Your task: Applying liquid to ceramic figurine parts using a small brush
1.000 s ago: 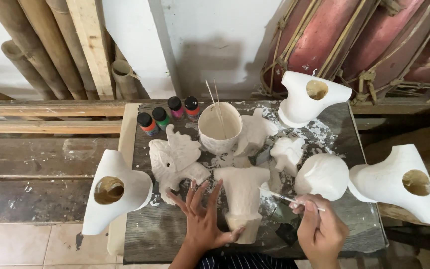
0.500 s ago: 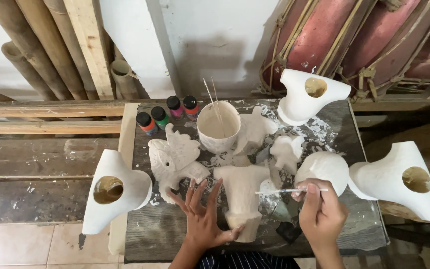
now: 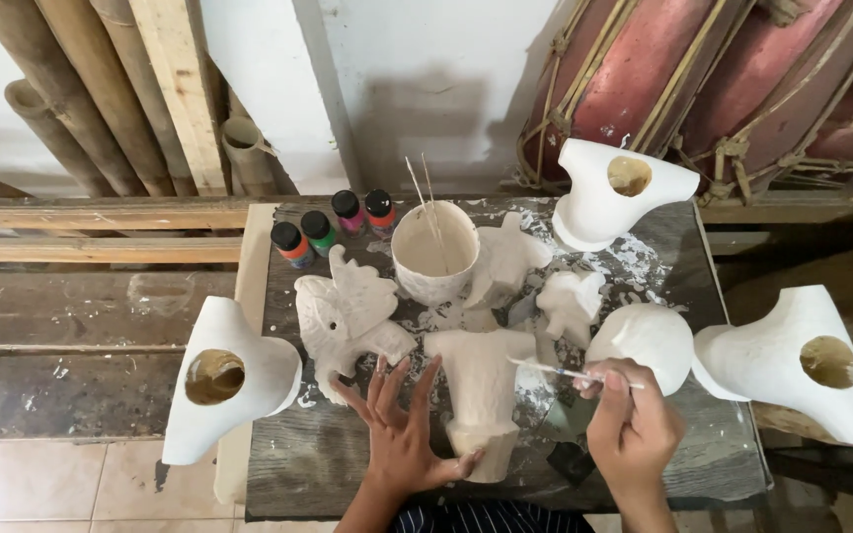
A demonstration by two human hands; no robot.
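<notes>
Right hand has come up and inward since a second ago: the brush was low near the surface's near edge, now it lies roughly level, tip toward the white carved piece. Left hand looks unchanged, camera barely shifted.

Left hand: flat, fingers spread, thumb pressed against the lower left side of the carved piece, bracing it. Right hand: fingers drawn together, pinching the thin brush near its rear end.

Key relation: the carved piece sits between the two hands, just left of the right hand. Its long axis runs near-to-far across the surface, wide end away from the person, narrow base toward them. Brush tip rests at or just over the piece's upper right edge; contact can't be confirmed. Right hand is the working one, left is nearer the base.

Room: tight. Rounded white piece just beyond the right hand, small white figure behind the brush tip, winged white figure just beyond the left fingertips. White cup with sticks and four small paint bottles sit well back. Hollow white moulds overhang the left and right edges. Only open patch is the near right corner, below the right hand.
</notes>
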